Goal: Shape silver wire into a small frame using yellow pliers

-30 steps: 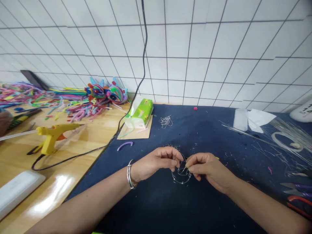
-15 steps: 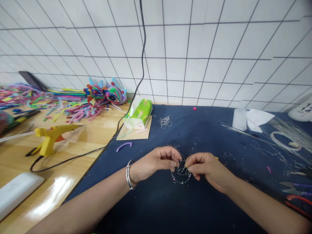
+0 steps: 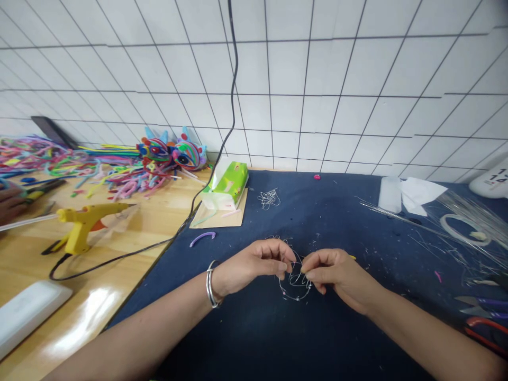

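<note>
A thin silvery wire loop [image 3: 297,299] with small bead-like knots hangs between my hands over the dark blue cloth [image 3: 254,333]. My left hand [image 3: 264,259], with two silver bangles at the wrist, pinches the loop's left side between thumb and fingers. The thumb and fingertips of my right hand [image 3: 337,272] are closed on the wire at the right. Finer wire ends curl inside the loop; exactly where they cross is too small to tell. Part of a yellow item [image 3: 353,257] shows behind my right hand.
A yellow glue gun [image 3: 81,225], colourful fuzzy stems [image 3: 135,182] and a green tissue pack [image 3: 232,182] are at the left. Tangled wire [image 3: 269,198] lies beyond my hands. Loose wires [image 3: 468,211] and scissors [image 3: 486,307] are at the right. Another person's hand [image 3: 11,203] shows at the left edge.
The other person's hand has come into view at the left edge, where a rounded pinkish thing was. My hands have barely moved; the wire loop has shifted very slightly.
</note>
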The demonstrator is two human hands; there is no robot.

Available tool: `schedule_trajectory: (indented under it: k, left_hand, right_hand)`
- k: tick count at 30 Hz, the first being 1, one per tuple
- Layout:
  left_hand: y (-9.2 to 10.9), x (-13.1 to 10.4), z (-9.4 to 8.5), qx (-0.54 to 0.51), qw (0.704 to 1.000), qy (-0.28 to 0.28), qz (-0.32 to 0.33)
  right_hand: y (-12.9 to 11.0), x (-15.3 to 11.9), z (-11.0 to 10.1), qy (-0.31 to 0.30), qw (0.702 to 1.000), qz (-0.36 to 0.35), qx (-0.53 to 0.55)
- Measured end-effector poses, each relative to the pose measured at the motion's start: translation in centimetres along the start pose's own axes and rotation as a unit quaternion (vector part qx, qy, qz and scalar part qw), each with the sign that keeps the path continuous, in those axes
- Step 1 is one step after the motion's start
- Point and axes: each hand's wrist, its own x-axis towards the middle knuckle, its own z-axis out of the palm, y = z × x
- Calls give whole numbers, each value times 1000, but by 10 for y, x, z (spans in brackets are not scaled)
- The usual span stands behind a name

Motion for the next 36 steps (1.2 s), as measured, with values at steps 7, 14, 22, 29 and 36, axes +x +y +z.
schedule_trajectory:
  k: [7, 14, 22, 29, 36]
  left_hand:
    - [1, 1, 1, -5, 1000, -2, 0]
    - [1, 0, 1, 0, 1000, -5, 3]
    - [1, 0, 2, -5, 1000, -18, 4]
    - [-3, 0, 3, 6, 1000, -11, -9]
    - [-5, -1, 4, 7, 999, 27, -15]
  right_hand:
    - [0, 0, 0, 0, 1000, -3, 3]
    - [0, 1, 0, 4, 1000, -5, 7]
    - [0, 0, 0, 4, 1000, -7, 2]
    - [2, 1, 2, 0, 1000, -3, 8]
    - [4, 2, 2, 3, 1000, -3, 4]
